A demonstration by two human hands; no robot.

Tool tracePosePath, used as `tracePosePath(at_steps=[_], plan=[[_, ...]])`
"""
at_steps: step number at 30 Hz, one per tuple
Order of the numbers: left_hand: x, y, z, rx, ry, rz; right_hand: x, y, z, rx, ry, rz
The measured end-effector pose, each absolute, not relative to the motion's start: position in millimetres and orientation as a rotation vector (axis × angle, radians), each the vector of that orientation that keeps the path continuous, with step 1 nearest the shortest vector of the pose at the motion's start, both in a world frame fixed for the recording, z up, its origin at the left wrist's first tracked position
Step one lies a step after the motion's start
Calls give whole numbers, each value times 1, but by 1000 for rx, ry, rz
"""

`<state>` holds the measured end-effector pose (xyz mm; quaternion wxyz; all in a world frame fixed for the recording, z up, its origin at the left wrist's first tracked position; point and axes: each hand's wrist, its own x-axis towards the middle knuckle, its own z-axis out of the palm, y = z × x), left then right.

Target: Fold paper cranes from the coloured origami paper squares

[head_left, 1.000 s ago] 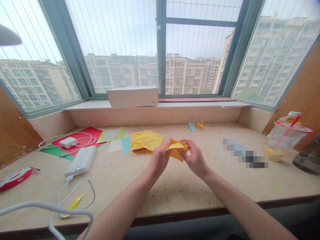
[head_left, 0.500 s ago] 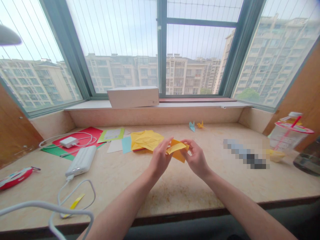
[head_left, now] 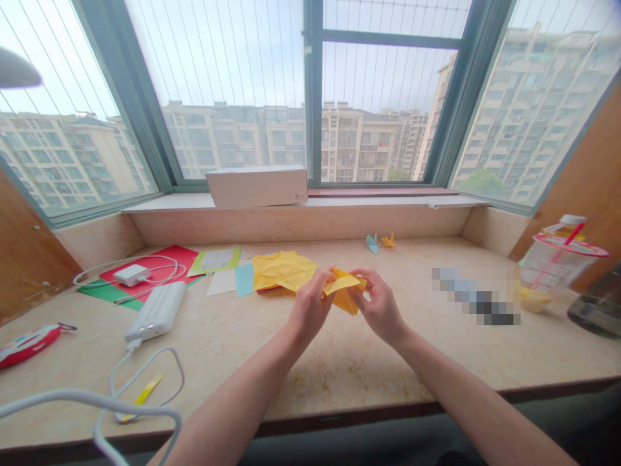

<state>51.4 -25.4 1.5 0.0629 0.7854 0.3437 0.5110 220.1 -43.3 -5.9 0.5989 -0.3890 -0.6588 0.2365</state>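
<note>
A partly folded sheet of yellow origami paper (head_left: 345,299) is held up above the counter between my two hands. My left hand (head_left: 313,299) pinches its left side, and my right hand (head_left: 377,299) grips its right side with bent fingers. One flap stands raised at the top of the sheet, while a pointed part hangs below. Behind my left hand lies a creased yellow paper (head_left: 284,270) on a small pile of sheets. Further back stand a blue paper crane (head_left: 372,243) and an orange-yellow paper crane (head_left: 389,240). My fingertips are partly hidden by the paper.
On the left lie a white power bank (head_left: 156,310) with cables, a charger plug (head_left: 132,275), red paper (head_left: 179,259) and a red-and-white pouch (head_left: 30,346). A cup with a straw (head_left: 553,265) stands right, near a blurred-out object (head_left: 478,298). A white box (head_left: 257,188) rests on the sill.
The raised flap of the yellow paper has shifted slightly and looks wider between my hands. Both hands keep nearly the same place and grip.
</note>
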Motion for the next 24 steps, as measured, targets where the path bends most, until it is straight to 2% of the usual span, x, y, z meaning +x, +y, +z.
tracePosePath(at_steps=[10, 24], plan=[[50, -25, 1, 2362, 1054, 1546, 221, -44, -5, -958, -1569, 431], [59, -21, 1, 2007, 1007, 1523, 223, -42, -2, -996, -1590, 245]])
